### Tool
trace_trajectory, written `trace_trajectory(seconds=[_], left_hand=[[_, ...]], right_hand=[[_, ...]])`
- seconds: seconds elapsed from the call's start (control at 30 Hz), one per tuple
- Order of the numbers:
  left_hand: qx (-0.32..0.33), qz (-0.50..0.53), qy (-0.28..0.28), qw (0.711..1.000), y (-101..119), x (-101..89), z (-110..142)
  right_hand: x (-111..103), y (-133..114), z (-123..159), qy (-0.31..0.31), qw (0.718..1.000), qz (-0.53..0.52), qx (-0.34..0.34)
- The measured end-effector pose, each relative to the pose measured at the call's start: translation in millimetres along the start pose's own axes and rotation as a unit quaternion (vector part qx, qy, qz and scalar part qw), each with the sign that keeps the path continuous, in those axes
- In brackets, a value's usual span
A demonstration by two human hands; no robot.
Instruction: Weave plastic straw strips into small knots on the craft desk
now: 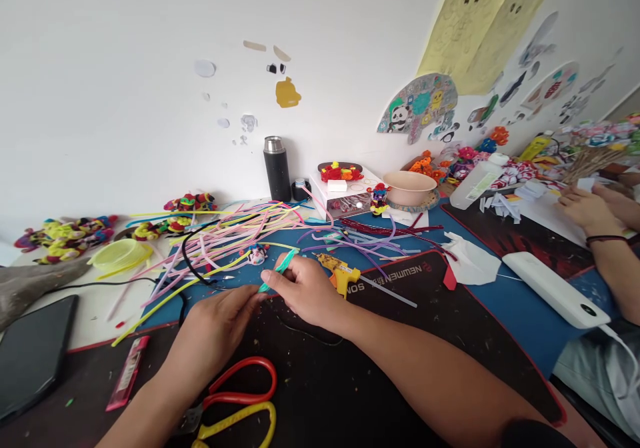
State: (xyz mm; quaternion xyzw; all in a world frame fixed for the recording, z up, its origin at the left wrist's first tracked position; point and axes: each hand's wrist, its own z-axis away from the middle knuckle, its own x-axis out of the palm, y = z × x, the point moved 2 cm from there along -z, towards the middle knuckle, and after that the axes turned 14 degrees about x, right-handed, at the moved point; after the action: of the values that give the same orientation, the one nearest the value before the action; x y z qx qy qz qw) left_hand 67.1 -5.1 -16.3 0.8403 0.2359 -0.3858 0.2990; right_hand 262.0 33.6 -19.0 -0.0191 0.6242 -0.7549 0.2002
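Over the dark desk mat, my left hand (pixel 215 325) and my right hand (pixel 307 289) meet, fingertips close together. Both pinch a short teal pipe cleaner (pixel 285 261), whose upper end sticks up past my right thumb. Its lower end runs into my left fingertips, which partly hide it. Just beyond my right hand lies a yellow hot glue gun (pixel 345 276). A small white figure head (pixel 257 255) rests behind my fingers. Scissors with one red and one yellow handle (pixel 265 375) lie open below my left wrist.
Loose pink and yellow pipe cleaners (pixel 235 225) spread behind my hands. A black thermos (pixel 277 171) stands by the wall, left of a white box (pixel 345 198) and a beige bowl (pixel 409 187). On the left lies a phone (pixel 37 351). At right, another person's hands (pixel 583 208) handle paper near a white power bank (pixel 555 288).
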Motion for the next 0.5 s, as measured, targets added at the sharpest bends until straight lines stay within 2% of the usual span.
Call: trace_trajectory(seconds=[0.1,0.17,0.23,0.3,0.37,0.4,0.43,0.5], left_hand=[[-0.046,0.042,-0.008,0.998,4.3,-1.3,-2.9],[-0.104,0.132,-0.019,0.986,8.5,-0.8,-5.1],[-0.173,0.265,-0.029,0.948,12.0,1.8,-6.7],[-0.229,0.393,-0.032,0.89,14.2,5.7,-7.5],[-0.266,0.475,-0.025,0.838,14.4,9.1,-7.7],[-0.278,0.496,-0.023,0.822,14.0,10.3,-7.5],[-0.286,0.502,-0.023,0.816,13.4,11.0,-7.1],[-0.283,0.467,-0.023,0.837,12.2,10.9,-6.2]], right_hand=[[0.7,0.8,-0.4,0.005,1.0,0.005,0.0],[0.5,0.1,0.8,0.008,1.0,0.007,-0.002],[0.2,-1.3,2.7,0.0,1.0,0.005,-0.009],[-0.1,-2.6,4.4,-0.017,1.0,-0.004,-0.019],[-0.3,-3.0,5.1,-0.03,0.999,-0.01,-0.023],[-0.6,-3.0,5.2,-0.031,0.999,-0.009,-0.023],[-0.8,-2.8,5.1,-0.028,0.999,-0.006,-0.022],[-1.5,-2.6,4.7,-0.014,1.0,0.005,-0.023]])
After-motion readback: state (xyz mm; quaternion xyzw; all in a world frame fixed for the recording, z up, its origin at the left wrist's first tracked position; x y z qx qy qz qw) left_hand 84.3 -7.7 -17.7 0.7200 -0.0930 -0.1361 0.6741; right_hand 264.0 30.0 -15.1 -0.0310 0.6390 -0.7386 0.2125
